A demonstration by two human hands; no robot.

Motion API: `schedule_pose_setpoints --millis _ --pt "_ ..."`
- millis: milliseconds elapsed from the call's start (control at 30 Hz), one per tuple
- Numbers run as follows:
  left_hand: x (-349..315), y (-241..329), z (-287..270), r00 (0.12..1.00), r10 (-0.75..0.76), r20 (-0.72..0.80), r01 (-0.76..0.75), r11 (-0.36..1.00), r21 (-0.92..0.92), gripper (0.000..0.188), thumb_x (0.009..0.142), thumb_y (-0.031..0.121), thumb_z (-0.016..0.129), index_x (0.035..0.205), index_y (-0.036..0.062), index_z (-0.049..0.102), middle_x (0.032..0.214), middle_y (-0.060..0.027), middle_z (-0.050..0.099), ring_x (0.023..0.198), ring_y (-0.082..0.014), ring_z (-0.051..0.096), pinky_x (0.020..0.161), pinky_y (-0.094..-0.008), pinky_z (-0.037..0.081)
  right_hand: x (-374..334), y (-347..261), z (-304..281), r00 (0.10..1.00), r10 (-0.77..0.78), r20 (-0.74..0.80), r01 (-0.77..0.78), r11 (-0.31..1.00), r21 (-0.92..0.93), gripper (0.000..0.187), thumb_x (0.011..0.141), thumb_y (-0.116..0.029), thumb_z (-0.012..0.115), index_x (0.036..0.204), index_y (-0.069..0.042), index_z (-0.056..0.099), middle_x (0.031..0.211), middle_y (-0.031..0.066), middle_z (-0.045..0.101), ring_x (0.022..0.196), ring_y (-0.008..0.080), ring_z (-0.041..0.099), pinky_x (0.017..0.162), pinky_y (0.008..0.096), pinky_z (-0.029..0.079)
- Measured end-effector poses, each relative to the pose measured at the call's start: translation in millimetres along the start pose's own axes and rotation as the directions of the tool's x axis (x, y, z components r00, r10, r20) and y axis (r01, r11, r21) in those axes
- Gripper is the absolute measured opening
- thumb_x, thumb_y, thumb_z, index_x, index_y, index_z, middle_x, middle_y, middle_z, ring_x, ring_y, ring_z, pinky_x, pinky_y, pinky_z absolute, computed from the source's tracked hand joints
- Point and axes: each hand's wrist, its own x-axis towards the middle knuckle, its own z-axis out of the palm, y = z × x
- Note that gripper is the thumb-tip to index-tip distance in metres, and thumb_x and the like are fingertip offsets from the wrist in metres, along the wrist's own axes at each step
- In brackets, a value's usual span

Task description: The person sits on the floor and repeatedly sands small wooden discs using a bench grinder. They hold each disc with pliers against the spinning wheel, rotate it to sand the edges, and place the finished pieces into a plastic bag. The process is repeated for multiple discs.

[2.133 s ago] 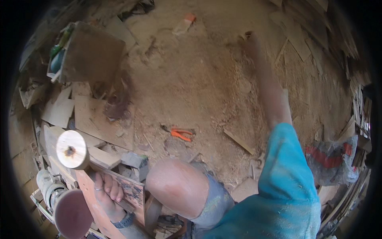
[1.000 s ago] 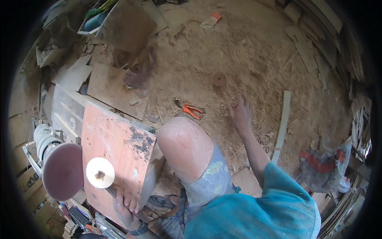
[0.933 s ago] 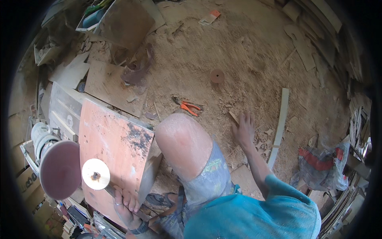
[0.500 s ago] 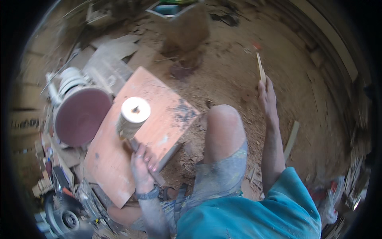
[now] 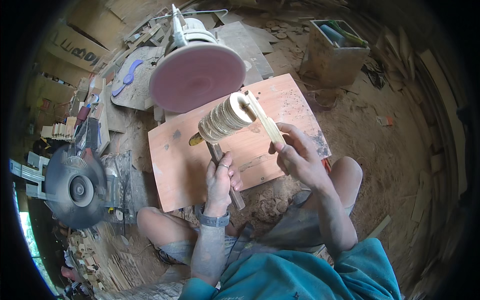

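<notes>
My left hand [image 5: 221,182] is wrapped around a wooden handle [image 5: 237,199], fingers curled over it, thumb lying along its upper part. That forearm rises almost straight toward twelve o'clock, with a dark watch [image 5: 214,219] at the wrist, and the handle leans to eleven. At the handle's top, twelve o'clock from my fist, sits a stack of round wooden discs [image 5: 225,120], its pale end face turned to two o'clock.

My right hand [image 5: 300,157], between two and three o'clock of the left, pinches a thin wooden strip [image 5: 265,120] between thumb and fingers. The elbow is bent, the forearm angling up toward eleven, and the strip points the same way. Its far tip is by the stack's end face; whether they touch, I can't quite tell from this angle.

Both hands are above the near part of a pinkish board [image 5: 185,162]. A large reddish sanding disc [image 5: 197,77] stands at eleven o'clock of the stack.
</notes>
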Motion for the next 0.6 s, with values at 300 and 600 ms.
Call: schedule_pose_setpoints --millis 300,600 --pt "49.8 -8.1 -15.7 0.971 0.220 -0.097 -0.197 0.958 0.207 0.023 0.100 0.027 0.057 0.090 0.0119 0.043 0.064 0.0039 0.039 0.044 -0.0073 0.038 0.038 -0.0248 0.035 70.4 26.6 14.2 0.982 -0.184 -0.042 0.142 0.867 -0.477 0.031 0.087 -0.019 0.055 0.109 0.002 0.057 0.075 0.0122 0.064 0.068 0.0192 0.060 0.064 0.0359 0.048" --pt "141.8 5.3 18.3 0.956 0.294 -0.004 -0.291 0.947 0.138 0.025 0.101 0.028 0.055 0.089 0.0095 0.042 0.061 0.0025 0.038 0.043 -0.0081 0.036 0.037 -0.0271 0.036 201.1 51.9 -25.8 0.843 -0.522 -0.130 0.244 0.586 -0.772 0.021 0.081 -0.021 0.067 0.092 -0.003 0.067 0.078 0.0235 0.067 0.074 0.0425 0.065 0.070 0.0481 0.053"
